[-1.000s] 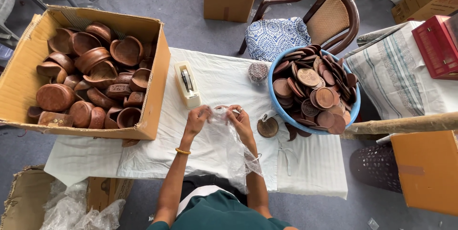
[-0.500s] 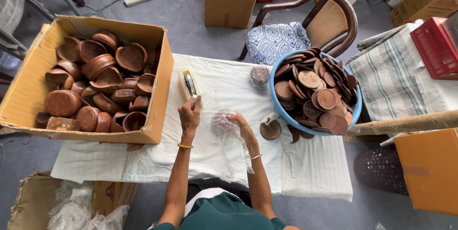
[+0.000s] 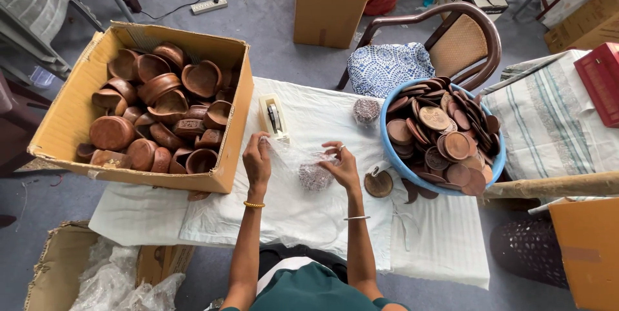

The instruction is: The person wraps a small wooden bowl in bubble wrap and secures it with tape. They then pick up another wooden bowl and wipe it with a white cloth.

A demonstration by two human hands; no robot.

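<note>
Both my hands are up over the middle of the white-clothed table (image 3: 290, 214), working a clear plastic bag (image 3: 298, 159). My left hand (image 3: 257, 159) pinches the bag's left edge, fingers closed on the film. My right hand (image 3: 343, 166) grips the other side, fingertips together on the plastic just above a small round dark piece (image 3: 316, 176) sitting inside the bag. At the table's far edge lies a cream tape dispenser (image 3: 273, 116), near my left hand. A second wrapped round piece (image 3: 366, 110) rests beside the blue tub (image 3: 393, 156) of flat brown lids at the right edge. One loose lid (image 3: 378, 184) lies just right of my right hand. The cardboard box (image 3: 64, 124) of brown bowls sits on the left end.
</note>
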